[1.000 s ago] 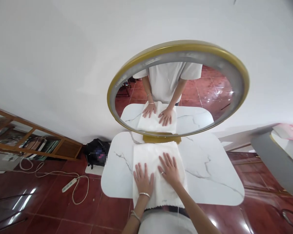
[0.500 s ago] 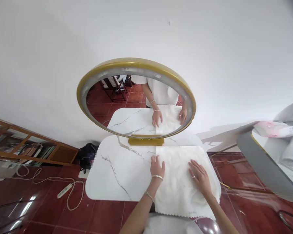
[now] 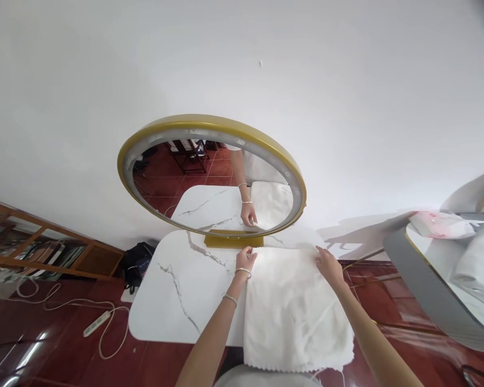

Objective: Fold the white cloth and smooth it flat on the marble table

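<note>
A white cloth [image 3: 292, 309] with a scalloped edge lies over the right part of the white marble-patterned table [image 3: 161, 301], its near edge hanging over the front. My left hand [image 3: 246, 262] pinches its far left corner. At the far right corner my right hand [image 3: 328, 267] is closed on the cloth, fingertips at the edge. Just beyond the hands stands an oval mirror [image 3: 213, 122] with a gold frame on a gold base [image 3: 226, 240]; it reflects my left hand and part of the cloth.
Right of me is a second table [image 3: 419, 274] with a white and pink packet [image 3: 441, 224] and white fabric [image 3: 482, 263] on it. On the left are a wooden bookshelf [image 3: 100, 260], a black bag [image 3: 135, 263] and a power strip [image 3: 97, 324] with its cord on the red tiled floor.
Both hands have moved away from me to the cloth's far corners and closed there; before, they lay spread on it. The cloth looks smoother, and the view has shifted slightly.
</note>
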Demonstrator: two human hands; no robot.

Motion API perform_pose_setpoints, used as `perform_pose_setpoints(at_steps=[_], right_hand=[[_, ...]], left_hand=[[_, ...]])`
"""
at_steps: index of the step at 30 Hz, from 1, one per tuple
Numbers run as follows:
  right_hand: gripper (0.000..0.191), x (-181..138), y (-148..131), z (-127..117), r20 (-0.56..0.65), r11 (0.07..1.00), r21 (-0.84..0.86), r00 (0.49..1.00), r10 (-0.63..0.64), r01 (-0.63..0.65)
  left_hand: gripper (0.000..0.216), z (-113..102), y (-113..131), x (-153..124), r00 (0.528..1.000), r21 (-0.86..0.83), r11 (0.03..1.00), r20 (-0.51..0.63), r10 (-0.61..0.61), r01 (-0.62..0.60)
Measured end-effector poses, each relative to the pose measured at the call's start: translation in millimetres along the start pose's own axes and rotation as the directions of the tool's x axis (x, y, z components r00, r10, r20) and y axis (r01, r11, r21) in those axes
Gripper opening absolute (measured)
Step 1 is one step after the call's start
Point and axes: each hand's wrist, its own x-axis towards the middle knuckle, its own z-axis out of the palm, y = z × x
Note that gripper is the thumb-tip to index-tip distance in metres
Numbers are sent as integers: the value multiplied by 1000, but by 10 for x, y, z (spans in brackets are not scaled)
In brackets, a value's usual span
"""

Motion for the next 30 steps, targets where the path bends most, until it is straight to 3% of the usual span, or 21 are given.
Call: perform_pose_setpoints(at_steps=[3, 6, 9, 11, 13, 15, 16, 18, 19, 20, 21, 23, 25, 27, 30], right_hand=[[28, 0, -66, -110, 54, 999, -18, 998, -29, 30], [25, -90, -191, -292, -6, 999, -21, 999, -33, 33], [28, -161, -443, -589, -208, 997, 79, 978, 15, 2], [30, -142, -707, -849, -309, 958, 287, 947, 83, 10], [30, -61, -1036, -1129, -338, 826, 561, 927, 161, 61], [29, 54, -1396, -1386, -403, 592, 779, 888, 221, 206], [29, 111, -1573, -1490, -447, 497, 817, 865, 227, 292], [37, 199, -1897, -1627, -537, 380, 813, 820, 196, 441], [46, 224, -2034, -1654, -566, 359, 795, 812, 147, 489], [57, 237, -2150, -1654, -577, 352, 780, 812, 85, 518], [70, 241, -2244, -1629, -570, 360, 770, 822, 18, 527], [95, 235, -2365, -1522, -527, 413, 759, 848, -62, 502], [107, 229, -2409, -1376, -505, 475, 754, 863, -22, 453], [98, 230, -2398, -1234, -519, 539, 738, 852, 70, 406], [58, 233, -2337, -1079, -545, 647, 686, 824, 152, 334]], left_hand=[[7, -92, 29, -125, 997, -74, 995, 33, 76, -73], [11, -243, 81, -263, 992, -146, 982, 22, 128, -124], [18, -515, 282, -330, 970, -239, 942, -123, 212, -236], [18, -782, 562, -330, 916, -262, 892, -267, 300, -369], [16, -1097, 951, -319, 825, -224, 833, -408, 391, -505], [14, -1414, 1392, -310, 685, -159, 755, -567, 457, -636], [13, -1555, 1607, -303, 579, -84, 698, -634, 514, -711], [16, -1772, 1983, -270, 310, 138, 541, -692, 652, -829], [23, -1844, 2133, -238, 194, 260, 456, -652, 733, -851], [31, -1893, 2258, -196, 108, 374, 374, -570, 815, -849], [39, -1922, 2357, -146, 58, 477, 297, -454, 889, -827], [48, -1940, 2501, -41, 24, 646, 150, -200, 980, -749], [46, -1928, 2606, 39, 7, 746, 4, 1, 1000, -666], [40, -1900, 2706, 70, -20, 780, -116, 131, 991, -615], [32, -1832, 2858, 57, -36, 783, -230, 257, 966, -579]])
